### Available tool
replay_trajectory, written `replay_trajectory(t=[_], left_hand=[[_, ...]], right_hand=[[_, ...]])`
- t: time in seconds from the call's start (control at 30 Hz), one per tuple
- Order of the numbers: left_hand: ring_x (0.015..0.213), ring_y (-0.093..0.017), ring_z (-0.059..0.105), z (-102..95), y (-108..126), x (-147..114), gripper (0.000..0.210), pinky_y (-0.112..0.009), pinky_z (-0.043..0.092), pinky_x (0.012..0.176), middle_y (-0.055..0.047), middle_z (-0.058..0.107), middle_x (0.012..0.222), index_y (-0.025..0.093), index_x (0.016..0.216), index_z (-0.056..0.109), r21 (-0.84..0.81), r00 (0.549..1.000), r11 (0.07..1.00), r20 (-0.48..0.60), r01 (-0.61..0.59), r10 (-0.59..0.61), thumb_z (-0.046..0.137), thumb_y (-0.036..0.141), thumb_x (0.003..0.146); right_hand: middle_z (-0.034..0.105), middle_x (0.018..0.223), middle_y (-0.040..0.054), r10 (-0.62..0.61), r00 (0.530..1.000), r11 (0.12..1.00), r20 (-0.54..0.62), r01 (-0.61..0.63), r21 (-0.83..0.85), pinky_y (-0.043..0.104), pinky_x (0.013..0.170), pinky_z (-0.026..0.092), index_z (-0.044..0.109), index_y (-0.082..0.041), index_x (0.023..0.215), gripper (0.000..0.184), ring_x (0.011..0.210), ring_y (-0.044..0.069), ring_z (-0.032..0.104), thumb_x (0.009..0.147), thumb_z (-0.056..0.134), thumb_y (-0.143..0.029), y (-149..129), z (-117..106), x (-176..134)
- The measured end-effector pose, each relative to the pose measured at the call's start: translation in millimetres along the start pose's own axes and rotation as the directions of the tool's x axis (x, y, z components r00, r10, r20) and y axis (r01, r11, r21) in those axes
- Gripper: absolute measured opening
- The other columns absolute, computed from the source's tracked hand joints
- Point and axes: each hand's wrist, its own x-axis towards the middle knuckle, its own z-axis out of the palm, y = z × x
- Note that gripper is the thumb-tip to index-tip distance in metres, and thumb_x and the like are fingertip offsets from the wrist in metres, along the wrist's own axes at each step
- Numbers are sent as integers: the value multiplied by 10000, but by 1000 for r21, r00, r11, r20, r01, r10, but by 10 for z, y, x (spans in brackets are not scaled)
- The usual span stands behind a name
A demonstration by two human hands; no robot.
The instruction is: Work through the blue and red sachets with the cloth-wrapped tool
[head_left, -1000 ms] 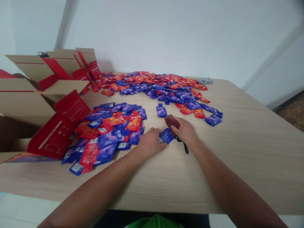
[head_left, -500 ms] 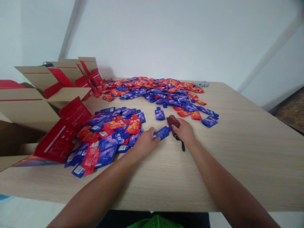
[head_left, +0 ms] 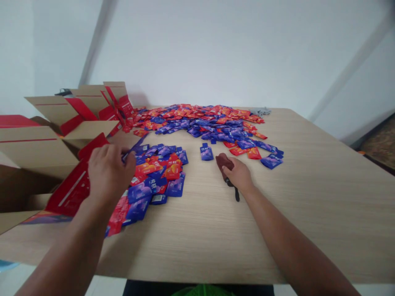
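Observation:
My left hand (head_left: 112,168) is closed on a blue pouch (head_left: 138,142), seen nearly edge-on above the near heap of pouches (head_left: 154,172) and beside the red carton flap. My right hand (head_left: 239,172) rests on the table, its fingers closed on a dark brown flat object (head_left: 222,161) with a short black strap (head_left: 236,193). The kind of this brown object cannot be made out. A single blue pouch (head_left: 206,152) lies just left of and beyond it.
Open cardboard cartons (head_left: 40,148) with red flaps stand along the left side. A long heap of red and blue pouches (head_left: 197,119) spreads across the back of the table (head_left: 308,197). Several loose pouches (head_left: 271,160) lie to the right, and a grey cloth (head_left: 261,111) lies at the back.
My left hand has moved left with the blue pouch, from beside the brown object to over the near heap by the carton. My right hand stays on the brown object.

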Motion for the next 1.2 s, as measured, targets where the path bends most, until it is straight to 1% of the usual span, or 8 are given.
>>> replay_trajectory(t=[0.1, 0.2, 0.4, 0.6, 0.8, 0.97, 1.1, 1.2], left_hand=[[1271, -369, 583, 156, -153, -231, 326, -551, 462, 1128, -118, 712, 1229, 211, 1091, 682, 31, 991, 998, 127, -52, 48, 620, 498, 951], [1306, -363, 587, 315, 1, -466, 319, -545, 434, 1173, -150, 694, 1329, 209, 1132, 688, -103, 966, 984, 202, -142, 160, 593, 470, 975], [1266, -302, 633, 520, 965, -468, 267, -451, 483, 1158, -133, 717, 1280, 205, 1169, 708, -446, 843, 853, 318, -271, 434, 611, 356, 971], [1392, -326, 588, 1075, 1948, -115, 579, -428, 478, 1164, -211, 614, 1482, 130, 1465, 577, -480, 758, 836, 432, -264, 488, 661, 384, 951], [1561, -420, 422, 1528, 2292, -50, 747, -547, 365, 1252, -318, 422, 1667, 61, 1580, 480, -453, 705, 852, 512, -264, 490, 526, 575, 1040], [1594, -412, 383, 1435, 2217, -228, 795, -559, 325, 1286, -282, 411, 1697, 88, 1598, 482, -487, 693, 821, 482, -296, 536, 507, 649, 1035], [1599, -420, 383, 1126, 2101, -527, 847, -562, 336, 1286, -269, 382, 1720, 115, 1634, 446, -502, 663, 800, 481, -329, 574, 519, 691, 1017], [1605, -421, 377, 825, 2009, -839, 766, -566, 345, 1281, -261, 379, 1726, 128, 1644, 439, -473, 629, 796, 499, -378, 596, 527, 584, 1035]], right_hand=[[787, 1226, 113, 6, 1000, 1000, 1, -6, 11, 421, 959, 548, 715, -219, 1333, 447, 1114, 317, 723, 908, 704, -356, 10, 14, -3], [787, 1243, 109, 14, 1000, 999, -7, -14, 39, 435, 978, 554, 719, -221, 1337, 457, 1131, 321, 726, 901, 705, -356, 14, 21, -10], [806, 1197, 77, 61, 997, 980, -53, -49, 195, 422, 961, 575, 749, -235, 1292, 446, 1055, 289, 751, 878, 711, -399, 18, 5, -16], [824, 1129, 74, 131, 986, 938, -99, -91, 333, 421, 929, 587, 771, -224, 1285, 489, 974, 282, 760, 865, 720, -470, 48, -10, 8], [827, 1111, 90, 147, 982, 917, -114, -92, 388, 416, 911, 596, 778, -193, 1258, 502, 959, 290, 757, 850, 717, -479, 58, -25, 29], [829, 1109, 93, 147, 982, 916, -121, -88, 392, 422, 906, 598, 777, -194, 1259, 506, 957, 296, 753, 848, 717, -483, 61, -19, 29], [826, 1132, 99, 158, 979, 912, -129, -95, 399, 434, 925, 591, 775, -189, 1267, 520, 958, 298, 752, 850, 721, -495, 65, -11, 27], [827, 1119, 94, 159, 979, 912, -128, -96, 400, 430, 917, 589, 779, -188, 1264, 519, 955, 297, 754, 849, 726, -497, 61, -13, 22]])
